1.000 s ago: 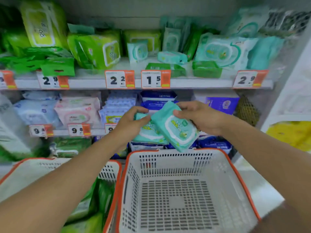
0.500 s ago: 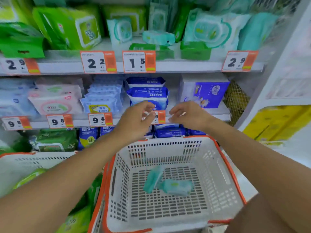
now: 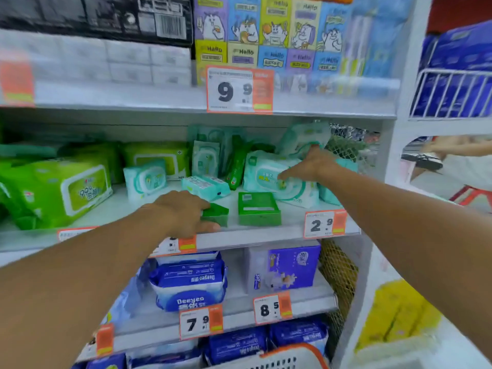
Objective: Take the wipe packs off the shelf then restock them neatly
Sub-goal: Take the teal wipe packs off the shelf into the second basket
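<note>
Middle shelf (image 3: pixel 266 233). Your left hand (image 3: pixel 183 213) closes on a small green box (image 3: pixel 216 213), stiff and light: hold its sides. Your right hand (image 3: pixel 310 166), fingers spread, presses a soft, slippery wipe pack (image 3: pixel 269 174): grasp its ends.

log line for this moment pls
phase: taking packs off shelf | left hand: on small green box | right hand: on large mint wipe pack | basket: below, contents unseen
</note>
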Action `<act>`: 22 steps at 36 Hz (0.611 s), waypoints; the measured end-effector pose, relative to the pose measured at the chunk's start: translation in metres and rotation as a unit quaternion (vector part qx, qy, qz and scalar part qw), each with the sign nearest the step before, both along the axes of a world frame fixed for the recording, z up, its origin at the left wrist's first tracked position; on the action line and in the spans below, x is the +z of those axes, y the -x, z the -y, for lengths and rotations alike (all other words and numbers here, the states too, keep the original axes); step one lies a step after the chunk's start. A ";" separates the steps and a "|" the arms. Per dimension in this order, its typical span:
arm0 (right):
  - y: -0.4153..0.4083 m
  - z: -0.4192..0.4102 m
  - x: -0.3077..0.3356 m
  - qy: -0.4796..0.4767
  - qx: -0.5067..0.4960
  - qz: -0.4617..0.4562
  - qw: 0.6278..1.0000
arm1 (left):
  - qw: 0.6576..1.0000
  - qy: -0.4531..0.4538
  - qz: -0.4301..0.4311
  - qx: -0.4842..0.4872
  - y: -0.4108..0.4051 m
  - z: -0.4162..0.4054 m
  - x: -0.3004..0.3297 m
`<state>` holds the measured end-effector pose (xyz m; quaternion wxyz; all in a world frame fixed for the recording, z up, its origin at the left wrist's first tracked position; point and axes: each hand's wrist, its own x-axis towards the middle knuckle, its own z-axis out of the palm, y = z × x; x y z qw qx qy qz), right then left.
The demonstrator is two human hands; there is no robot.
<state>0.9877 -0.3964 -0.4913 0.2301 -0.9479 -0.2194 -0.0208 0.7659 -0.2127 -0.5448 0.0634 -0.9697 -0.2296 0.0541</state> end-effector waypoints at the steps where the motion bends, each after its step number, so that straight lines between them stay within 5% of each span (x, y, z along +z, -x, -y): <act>1: -0.007 0.000 -0.004 -0.040 0.004 -0.063 0.997 | 1.000 -0.006 0.001 -0.003 0.000 -0.001 -0.001; 3: -0.019 0.001 -0.012 -0.069 0.011 -0.090 0.993 | 1.000 -0.002 0.006 -0.002 0.000 -0.004 -0.003; 11: -0.002 -0.014 -0.005 0.064 0.054 0.024 0.996 | 1.000 -0.012 0.012 -0.005 -0.002 -0.006 -0.007; 15: 0.009 -0.019 -0.019 -0.076 0.041 -0.087 0.993 | 1.000 -0.010 0.009 0.003 -0.001 -0.001 -0.004; 19: 0.026 -0.010 -0.027 -0.181 0.009 -0.080 0.980 | 0.998 0.030 0.047 0.033 0.007 0.003 -0.006; 22: 0.039 0.006 -0.030 -0.330 -0.007 -0.147 0.932 | 0.983 0.131 0.124 0.045 0.016 0.006 -0.011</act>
